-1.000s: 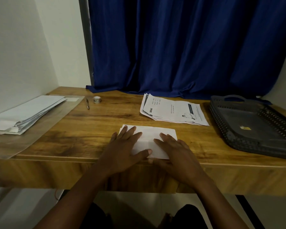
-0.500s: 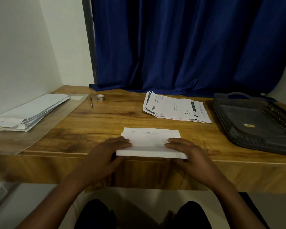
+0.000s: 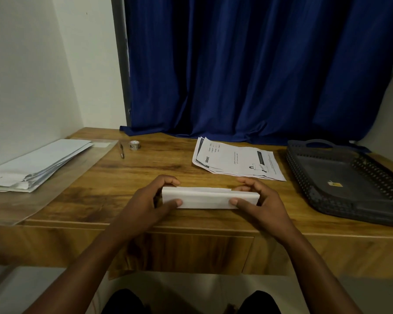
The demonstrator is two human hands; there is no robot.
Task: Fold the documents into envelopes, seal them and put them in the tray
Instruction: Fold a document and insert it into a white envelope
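A folded white document (image 3: 205, 197) is held just above the wooden desk (image 3: 127, 177), near its front edge. My left hand (image 3: 153, 200) pinches its left end and my right hand (image 3: 256, 200) pinches its right end, thumbs on the near face and fingers behind. A fan of printed documents (image 3: 238, 160) lies behind it on the desk. White envelopes (image 3: 36, 163) are stacked at the left on a clear plastic sheet. A dark plastic tray (image 3: 340, 182) sits at the right, holding only a small yellow tag.
A small roll of tape (image 3: 134, 145) and a pen (image 3: 122, 150) lie at the back left of the desk. A blue curtain (image 3: 247, 64) hangs behind the desk, and a white wall closes the left side.
Both hands went from pressing flat on the paper to gripping its two ends. The paper now shows as a narrower folded strip, raised off the desk.
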